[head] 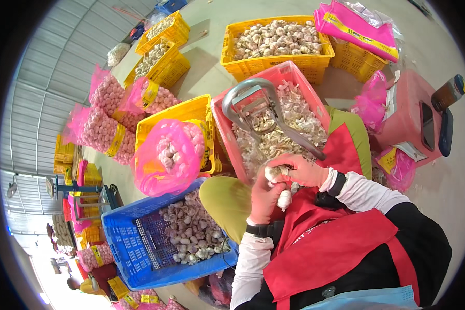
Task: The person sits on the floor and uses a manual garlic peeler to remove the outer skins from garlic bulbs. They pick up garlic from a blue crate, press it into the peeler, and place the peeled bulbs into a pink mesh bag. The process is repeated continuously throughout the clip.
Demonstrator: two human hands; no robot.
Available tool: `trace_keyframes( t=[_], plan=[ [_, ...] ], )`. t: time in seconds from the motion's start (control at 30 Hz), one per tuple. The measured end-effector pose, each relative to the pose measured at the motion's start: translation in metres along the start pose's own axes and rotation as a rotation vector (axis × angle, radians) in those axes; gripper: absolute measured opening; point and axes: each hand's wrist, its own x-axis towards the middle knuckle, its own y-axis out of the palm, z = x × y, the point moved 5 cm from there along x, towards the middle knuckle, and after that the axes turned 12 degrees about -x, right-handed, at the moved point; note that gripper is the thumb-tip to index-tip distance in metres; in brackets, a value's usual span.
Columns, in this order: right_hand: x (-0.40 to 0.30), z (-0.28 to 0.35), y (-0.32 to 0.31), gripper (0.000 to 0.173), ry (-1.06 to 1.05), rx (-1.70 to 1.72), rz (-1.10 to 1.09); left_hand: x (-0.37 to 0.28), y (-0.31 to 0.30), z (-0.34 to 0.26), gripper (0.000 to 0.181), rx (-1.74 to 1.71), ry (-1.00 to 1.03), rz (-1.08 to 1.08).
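Note:
My left hand point(265, 199) and my right hand point(304, 170), both in thin pinkish gloves, meet above my lap. Between their fingers is a garlic bulb point(272, 174) with a white lower part; the fingers hide some of it. Another white garlic bulb point(285, 199) shows under my left thumb, held in that hand. Just beyond them, a pink plastic crate point(226, 135) holds peeled-off garlic skins and stem pieces point(294, 120). A curved metal tube frame point(269, 87) stands over this crate, its lower end close to my right hand.
At left, a blue crate point(120, 232) holds unpeeled garlic, beside a pink mesh bag point(162, 159) in a yellow crate point(151, 120). Another yellow crate point(275, 62) of garlic stands ahead. A pink stool point(410, 112) at right bears a phone point(427, 124) and bottle point(445, 95). A person point(89, 286) is lower left.

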Motion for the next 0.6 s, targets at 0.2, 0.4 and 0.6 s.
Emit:
trace_keyframes(
  t=[0.2, 0.4, 0.6],
  plan=[
    [0.004, -0.017, 0.007, 0.032, 0.148, 0.068, -0.049, 0.004, -0.030, 0.007, 0.080, 0.559, 0.292, -0.169],
    [-0.001, 0.021, -0.007, 0.026, 0.345, -0.154, -0.043, 0.005, -0.026, 0.000, 0.067, 0.014, 0.021, -0.132],
    [-0.030, 0.068, -0.048, 0.049, -0.379, -0.875, -0.686, 0.018, -0.006, -0.018, 0.058, -0.042, 0.061, -0.082]
  ],
)
